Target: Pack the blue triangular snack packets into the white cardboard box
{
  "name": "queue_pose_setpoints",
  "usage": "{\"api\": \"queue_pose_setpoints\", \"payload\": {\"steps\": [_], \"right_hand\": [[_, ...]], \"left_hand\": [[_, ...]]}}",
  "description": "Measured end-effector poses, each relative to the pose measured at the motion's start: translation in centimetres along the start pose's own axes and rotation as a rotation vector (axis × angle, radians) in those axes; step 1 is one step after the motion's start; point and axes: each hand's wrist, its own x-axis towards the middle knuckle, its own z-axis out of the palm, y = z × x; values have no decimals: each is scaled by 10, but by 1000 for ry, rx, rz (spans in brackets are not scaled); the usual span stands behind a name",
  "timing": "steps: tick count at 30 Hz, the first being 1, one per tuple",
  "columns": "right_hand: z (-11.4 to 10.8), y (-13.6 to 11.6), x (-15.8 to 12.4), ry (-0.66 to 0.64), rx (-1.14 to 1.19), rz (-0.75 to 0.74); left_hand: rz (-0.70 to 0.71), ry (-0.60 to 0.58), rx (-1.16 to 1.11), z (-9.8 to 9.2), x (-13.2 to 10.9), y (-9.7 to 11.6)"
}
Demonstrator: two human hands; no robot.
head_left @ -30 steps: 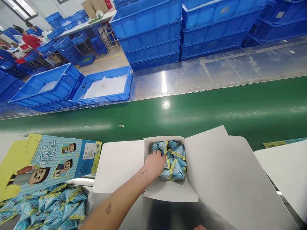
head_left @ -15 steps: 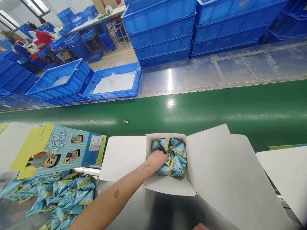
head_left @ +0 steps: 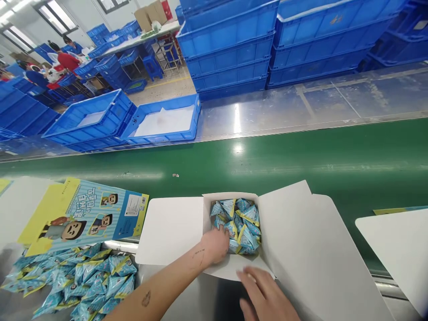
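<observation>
Left hand [head_left: 216, 244]: fingertips hidden among the packets [head_left: 239, 225] inside the open carton [head_left: 234, 267].
Right hand [head_left: 267, 296]: wrist cut off by the bottom edge.
Loose packet pile [head_left: 76, 281]: runs past the bottom-left edge.
Printed flat carton [head_left: 85, 216]: lettering too small to read.
Distant workers [head_left: 63, 58]: too small to make out.

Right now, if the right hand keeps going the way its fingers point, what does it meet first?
Probably the near flap of the open white box: the right hand points up and left at it, fingers just short of its edge. Beyond lie the blue packets. Depth is unclear.
</observation>
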Motion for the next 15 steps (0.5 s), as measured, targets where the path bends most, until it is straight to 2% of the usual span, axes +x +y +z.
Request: {"api": "queue_pose_setpoints", "payload": {"steps": [3, 6, 10, 15], "right_hand": [[20, -7, 48, -263, -172, 307], [22, -18, 81, -516, -144, 538], [11, -23, 90, -632, -69, 596], [2, -20, 86, -665, -16, 570]], "left_hand": [[-4, -26, -26, 5, -6, 2], [-25, -47, -56, 7, -9, -1], [-19, -31, -41, 6, -11, -2], [-8, 14, -64, 10, -7, -4]]}}
